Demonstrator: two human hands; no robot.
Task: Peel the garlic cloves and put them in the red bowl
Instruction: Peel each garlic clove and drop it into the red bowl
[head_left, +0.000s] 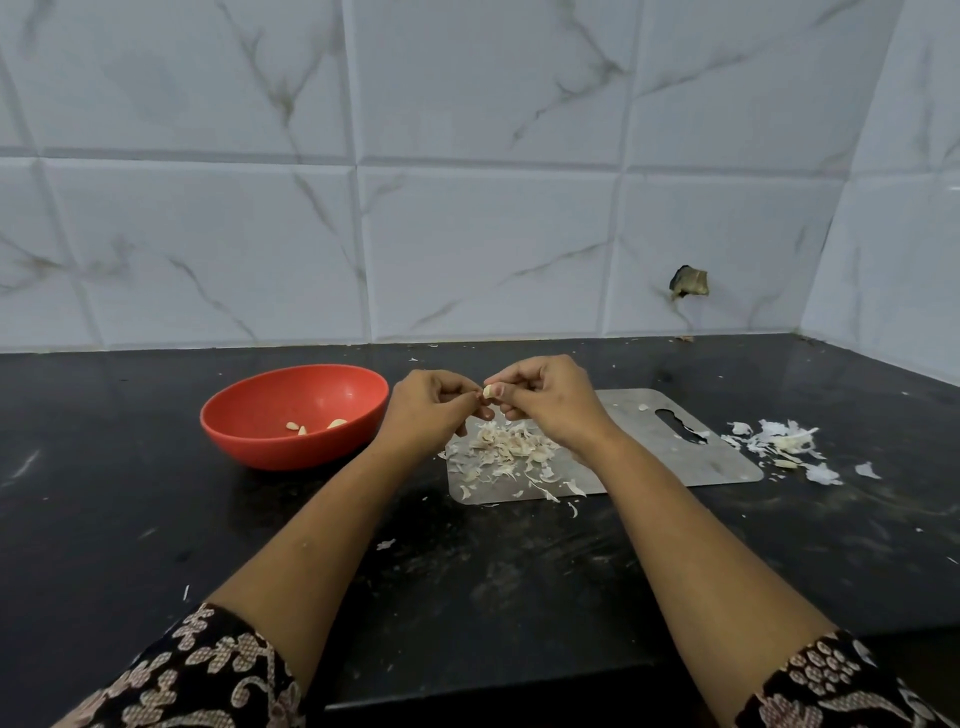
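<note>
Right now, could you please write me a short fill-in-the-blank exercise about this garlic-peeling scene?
1. The peeled cloves lie inside the ____ bowl.
2. The left hand and right hand pinch one garlic clove ____ them.
3. The cutting board, strewn with peels, lies to the ____ of the bowl.

Missing words: red; between; right.
</note>
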